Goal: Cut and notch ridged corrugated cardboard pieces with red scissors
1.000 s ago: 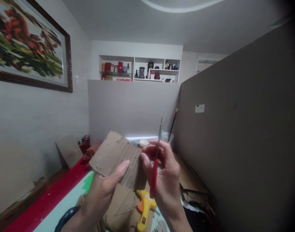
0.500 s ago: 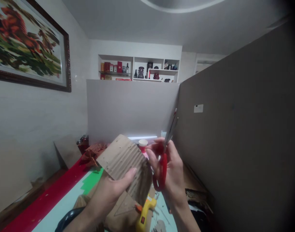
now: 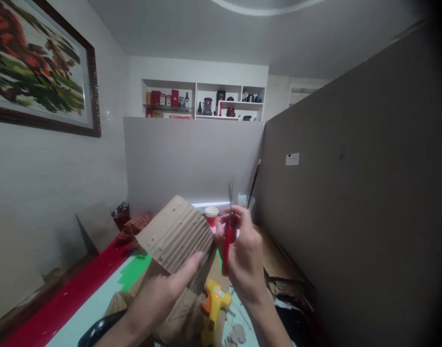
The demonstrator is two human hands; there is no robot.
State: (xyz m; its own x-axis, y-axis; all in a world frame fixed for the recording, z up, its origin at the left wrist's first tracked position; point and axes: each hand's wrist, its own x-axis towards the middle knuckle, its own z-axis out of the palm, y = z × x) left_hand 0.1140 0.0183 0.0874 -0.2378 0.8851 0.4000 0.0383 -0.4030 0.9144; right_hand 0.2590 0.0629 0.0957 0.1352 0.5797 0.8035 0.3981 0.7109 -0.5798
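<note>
My left hand (image 3: 165,284) is closed on a bent piece of corrugated cardboard (image 3: 177,233), thumb on its ribbed face. The piece is held up above the table and curves down on its right side. My right hand (image 3: 246,253) grips red-handled scissors (image 3: 227,250), their blurred blades pointing up. The scissors are close to the cardboard's right edge; whether they touch it I cannot tell. Below the hands lies a yellow glue gun (image 3: 215,308) with an orange trigger and a small lit light.
A paper cup (image 3: 211,213) stands behind the hands. Brown crumpled material (image 3: 134,229) lies at the table's far left. Cardboard scraps (image 3: 237,333) sit beside the glue gun. A grey partition (image 3: 192,159) closes off the back, another (image 3: 351,193) the right side.
The scissors have turned upright and shifted left with my right hand, now nearly edge-on to me. The cardboard has moved slightly left and up. More of the glue gun shows.
</note>
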